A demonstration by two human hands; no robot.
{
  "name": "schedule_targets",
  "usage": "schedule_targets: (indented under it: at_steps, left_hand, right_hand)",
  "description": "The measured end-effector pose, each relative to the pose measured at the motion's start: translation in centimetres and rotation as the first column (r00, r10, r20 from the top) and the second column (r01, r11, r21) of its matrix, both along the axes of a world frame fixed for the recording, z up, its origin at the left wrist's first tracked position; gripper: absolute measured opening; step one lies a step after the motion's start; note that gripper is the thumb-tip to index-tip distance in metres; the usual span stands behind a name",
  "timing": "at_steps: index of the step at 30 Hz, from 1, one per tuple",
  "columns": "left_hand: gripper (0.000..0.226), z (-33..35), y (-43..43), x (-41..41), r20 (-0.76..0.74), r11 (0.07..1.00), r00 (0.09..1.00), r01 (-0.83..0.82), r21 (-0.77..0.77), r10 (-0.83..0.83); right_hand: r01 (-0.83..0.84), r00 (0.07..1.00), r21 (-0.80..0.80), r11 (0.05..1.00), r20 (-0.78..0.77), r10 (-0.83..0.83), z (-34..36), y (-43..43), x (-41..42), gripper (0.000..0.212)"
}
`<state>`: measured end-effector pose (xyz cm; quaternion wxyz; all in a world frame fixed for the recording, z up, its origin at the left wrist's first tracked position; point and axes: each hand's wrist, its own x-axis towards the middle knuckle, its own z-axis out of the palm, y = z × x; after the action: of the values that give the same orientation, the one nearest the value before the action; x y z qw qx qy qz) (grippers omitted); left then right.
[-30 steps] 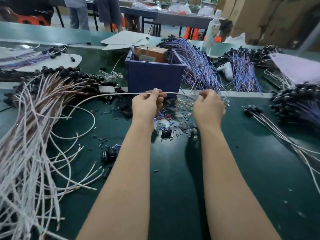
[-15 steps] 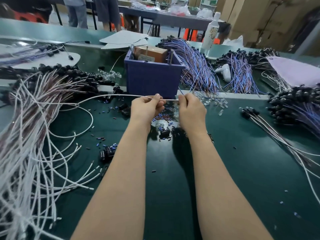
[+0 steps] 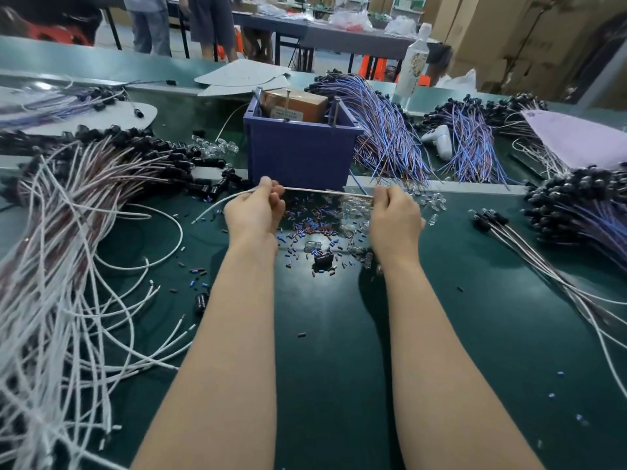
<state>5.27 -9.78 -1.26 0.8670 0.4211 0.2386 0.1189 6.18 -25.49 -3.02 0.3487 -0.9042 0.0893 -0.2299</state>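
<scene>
Quick update from the bench: half a second back my hands were nearly knuckle to knuckle, and now they've spread apart again. My left hand (image 3: pixel 254 213) has its fingers curled, pinching the white wire (image 3: pixel 325 191) at the thumb. My right hand (image 3: pixel 395 220) is closed round the other end. The wire runs taut between them, up in the air over the middle of the table (image 3: pixel 339 334), just in front of the blue bin (image 3: pixel 302 154). The long loop that trailed off toward the left edge is gone (only a short tail hangs left of my thumb now). So I reckon this one is clear of the pile of white wires (image 3: pixel 51 266) and pulled straight, ready for whatever gets fitted from the scatter of little sleeves (image 3: pixel 312 225) underneath.
</scene>
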Motion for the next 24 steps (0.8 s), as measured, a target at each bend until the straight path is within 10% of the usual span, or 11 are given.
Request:
schedule_targets:
  at_steps: [9,16,24]
  left_hand:
    - [0.033,-0.3,1.5,0.4,0.063,0.949,0.949,-0.303,-0.087,0.308]
    - [0.029,0.0,-0.6,0.2,0.136,0.999,0.99,-0.038,0.037,0.032]
    - [0.028,0.3,0.9,0.0,0.052,0.966,0.979,-0.185,-0.18,0.197]
  right_hand:
    - [0.26,0.964,-0.019,0.965,-0.059,-0.261,0.0,-1.2,-0.2,0.035]
    - [-0.176,0.98,-0.119,0.977,-0.114,0.163,-0.1,1.2,-0.1,0.038]
    - [-0.154,0.982,-0.138,0.978,-0.13,0.136,-0.2,0.5,-0.2,0.022]
